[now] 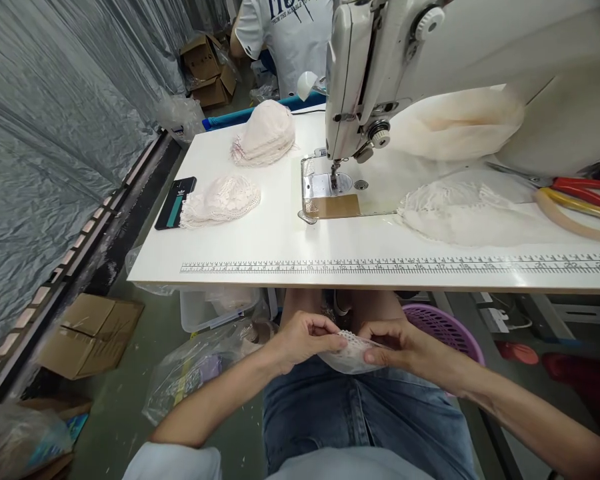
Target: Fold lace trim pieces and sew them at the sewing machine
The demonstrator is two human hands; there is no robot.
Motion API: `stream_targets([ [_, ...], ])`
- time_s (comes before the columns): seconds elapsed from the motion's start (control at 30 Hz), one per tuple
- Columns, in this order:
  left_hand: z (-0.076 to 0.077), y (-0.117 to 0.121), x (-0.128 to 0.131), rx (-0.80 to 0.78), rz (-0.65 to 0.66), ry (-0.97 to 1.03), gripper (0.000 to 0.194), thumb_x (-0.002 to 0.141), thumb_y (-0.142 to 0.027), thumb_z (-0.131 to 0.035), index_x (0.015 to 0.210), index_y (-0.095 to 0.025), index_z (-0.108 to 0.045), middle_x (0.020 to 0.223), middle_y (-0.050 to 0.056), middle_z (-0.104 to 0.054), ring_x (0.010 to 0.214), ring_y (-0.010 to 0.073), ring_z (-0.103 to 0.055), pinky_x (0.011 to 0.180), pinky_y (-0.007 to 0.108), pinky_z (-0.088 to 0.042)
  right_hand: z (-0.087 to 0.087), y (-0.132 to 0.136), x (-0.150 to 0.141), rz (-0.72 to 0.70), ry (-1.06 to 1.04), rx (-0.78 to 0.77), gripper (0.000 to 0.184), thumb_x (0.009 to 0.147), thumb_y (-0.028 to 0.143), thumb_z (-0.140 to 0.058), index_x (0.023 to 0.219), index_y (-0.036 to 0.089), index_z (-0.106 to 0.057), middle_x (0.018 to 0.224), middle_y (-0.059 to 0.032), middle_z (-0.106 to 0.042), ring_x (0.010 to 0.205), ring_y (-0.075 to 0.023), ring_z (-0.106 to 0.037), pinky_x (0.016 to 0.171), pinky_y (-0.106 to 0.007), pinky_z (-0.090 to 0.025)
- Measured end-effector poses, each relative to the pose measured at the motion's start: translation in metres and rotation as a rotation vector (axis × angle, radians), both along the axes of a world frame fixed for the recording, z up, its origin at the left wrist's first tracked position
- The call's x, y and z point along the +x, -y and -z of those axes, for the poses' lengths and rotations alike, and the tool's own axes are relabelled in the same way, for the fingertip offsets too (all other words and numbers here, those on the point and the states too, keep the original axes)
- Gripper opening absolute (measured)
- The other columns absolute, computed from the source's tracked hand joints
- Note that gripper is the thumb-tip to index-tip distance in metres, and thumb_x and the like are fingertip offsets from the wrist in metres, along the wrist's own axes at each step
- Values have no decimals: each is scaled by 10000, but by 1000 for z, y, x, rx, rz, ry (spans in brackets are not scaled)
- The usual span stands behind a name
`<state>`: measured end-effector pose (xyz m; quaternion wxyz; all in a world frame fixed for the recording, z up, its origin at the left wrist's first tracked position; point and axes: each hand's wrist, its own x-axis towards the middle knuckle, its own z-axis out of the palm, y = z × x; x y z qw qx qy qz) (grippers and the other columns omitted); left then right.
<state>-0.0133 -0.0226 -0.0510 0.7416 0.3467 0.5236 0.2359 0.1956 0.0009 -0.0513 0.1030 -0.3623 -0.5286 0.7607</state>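
Observation:
Over my lap, below the table edge, a small white lace-edged fabric piece (351, 357) is stretched between both hands. My left hand (313, 340) pinches its left edge between thumb and fingers. On the opposite side, my right hand (396, 343) is closed on the right edge. The sewing machine (334, 177) stands above on the white table (260, 247), its presser foot over the needle plate. Pale lace pieces (223, 200) lie partly over a dark phone (173, 208) at the left. Behind them sits a stack of pale pink fabric cups (266, 133).
Right of the needle lie white lace fabric (460, 210) and red-handled scissors (585, 190). A ruler strip (330, 267) runs along the front edge. Below are a purple basket (445, 330), a clear plastic bin (215, 310) and a cardboard box (93, 333). Another person (295, 40) sits beyond the table.

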Motion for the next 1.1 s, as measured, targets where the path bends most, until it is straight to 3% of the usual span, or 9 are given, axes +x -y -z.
stream_targets([
  [0.13,-2,-2,-7,-96,5,54,371,502,-390,-845,667,-114,-659,623,-7,-621,610,90,-530,652,225,-392,4,-2,13,-65,-42,-111,289,723,437,-706,787,159,-655,744,-7,-575,710,-143,-503,652,-258,-380],
  [0.27,-1,-4,-9,-151,21,92,390,478,-389,-857,662,-111,-654,623,1,-620,604,97,-535,652,236,-402,7,-4,26,-100,-49,-104,278,762,424,-678,773,146,-671,721,-9,-549,694,-138,-484,646,-262,-369],
  [0.47,2,-8,4,-84,107,47,371,539,-403,-825,723,-115,-682,705,14,-621,670,108,-529,683,241,-397,5,-4,23,-125,-97,-74,309,805,445,-626,932,164,-638,815,-18,-551,749,-144,-484,669,-261,-365],
  [0.7,-6,-14,10,12,162,-46,388,570,-433,-798,776,-128,-674,688,-3,-582,633,94,-469,618,222,-347,12,0,4,3,-21,-23,367,773,508,-631,682,170,-519,601,60,-339,559,-88,-286,505,-233,-208],
  [0.8,-9,-13,8,52,191,-110,394,522,-393,-825,780,-135,-677,667,-16,-557,625,94,-436,595,215,-324,15,2,6,29,5,-9,365,783,508,-620,681,174,-516,599,56,-361,561,-89,-304,502,-233,-217],
  [0.9,-7,-11,8,85,207,-149,334,573,-404,-786,724,-128,-675,641,-13,-542,615,99,-420,580,219,-306,18,3,9,30,31,33,344,790,496,-616,706,174,-529,614,49,-394,574,-94,-338,508,-228,-250],
  [1.1,-4,-8,8,158,189,-188,254,644,-359,-737,717,-120,-693,650,-4,-559,620,103,-421,576,219,-303,17,7,8,125,37,211,251,844,440,-578,937,217,-508,788,14,-481,704,-129,-443,600,-233,-376],
])
